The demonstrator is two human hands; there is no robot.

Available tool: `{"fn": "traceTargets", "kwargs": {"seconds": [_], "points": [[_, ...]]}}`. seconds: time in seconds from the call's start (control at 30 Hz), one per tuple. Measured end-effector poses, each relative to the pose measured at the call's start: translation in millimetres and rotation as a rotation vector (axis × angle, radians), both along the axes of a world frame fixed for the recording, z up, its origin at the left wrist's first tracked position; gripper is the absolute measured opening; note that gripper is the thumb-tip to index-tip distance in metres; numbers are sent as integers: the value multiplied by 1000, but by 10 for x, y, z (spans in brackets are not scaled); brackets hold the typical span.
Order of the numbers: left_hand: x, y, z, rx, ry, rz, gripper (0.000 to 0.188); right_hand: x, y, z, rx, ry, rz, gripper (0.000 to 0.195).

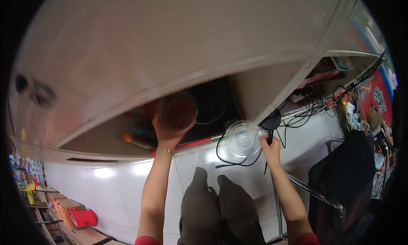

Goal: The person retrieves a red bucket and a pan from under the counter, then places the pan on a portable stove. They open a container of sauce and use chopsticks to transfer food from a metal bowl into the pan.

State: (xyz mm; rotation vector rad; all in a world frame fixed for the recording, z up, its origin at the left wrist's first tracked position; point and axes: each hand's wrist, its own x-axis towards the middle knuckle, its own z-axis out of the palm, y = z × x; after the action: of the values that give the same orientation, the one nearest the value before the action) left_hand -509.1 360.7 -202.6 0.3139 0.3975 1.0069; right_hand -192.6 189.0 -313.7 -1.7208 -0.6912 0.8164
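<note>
My left hand (172,135) is wrapped around a clear round container (178,111) with reddish-brown contents, held at the opening of a shelf under the counter. A gold-coloured band is on that wrist. My right hand (270,147) pinches the rim of a clear round plastic lid (243,139), to the right of the container and apart from it. Behind the container, a dark object (210,107) lies in the shadowed shelf. A bottle with an orange cap (127,137) lies left of my left hand.
The counter top (191,31) overhangs the shelf. Black cables (299,120) tangle at the right, some hanging near the lid. A metal-framed chair with dark cloth (341,171) stands at the right. Cardboard boxes (68,206) and a red bag (83,217) are at the lower left.
</note>
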Motion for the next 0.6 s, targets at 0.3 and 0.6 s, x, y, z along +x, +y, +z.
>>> {"fn": "traceTargets", "kwargs": {"seconds": [0.3,0.6], "points": [[-30,116,-599,68,32,-23,74,-26,94,-332,54,108,39,13],[-244,648,-613,246,277,-107,66,88,-133,-305,79,-8,59,14]]}}
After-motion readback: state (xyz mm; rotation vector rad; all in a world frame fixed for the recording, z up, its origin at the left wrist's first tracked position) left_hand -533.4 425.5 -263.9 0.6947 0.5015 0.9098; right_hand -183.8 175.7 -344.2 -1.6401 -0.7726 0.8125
